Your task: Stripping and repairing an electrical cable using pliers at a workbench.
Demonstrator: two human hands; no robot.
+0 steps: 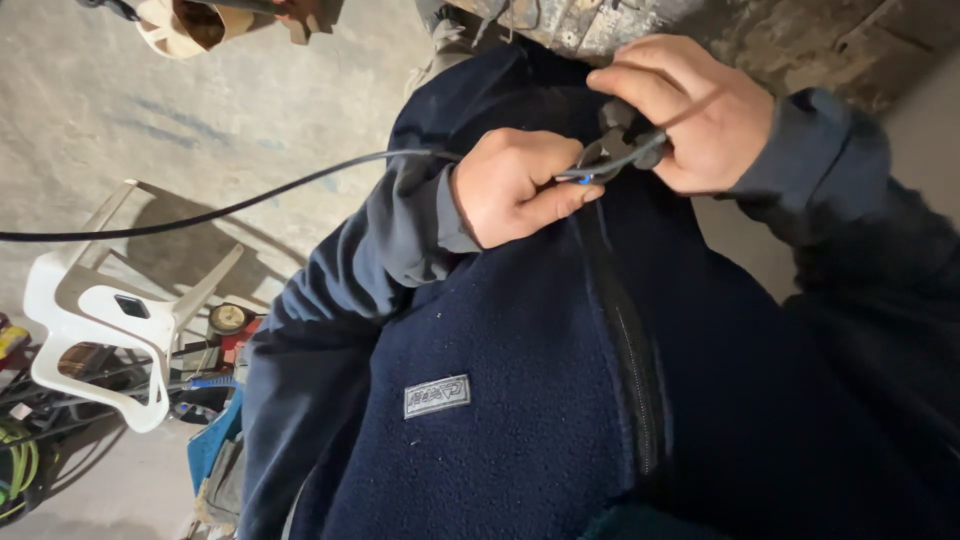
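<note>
Black cable (230, 208): runs from left into left hand (515, 185), fist closed, steadying its end.
Right hand (690, 110): squeezes pliers (625, 145) on cable tip.
Position: chest-high, against blue fleece (520, 370).

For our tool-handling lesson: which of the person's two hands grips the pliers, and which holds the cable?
The right hand grips the pliers; the left hand pinches the black cable at its blue-tipped end instead.
</note>
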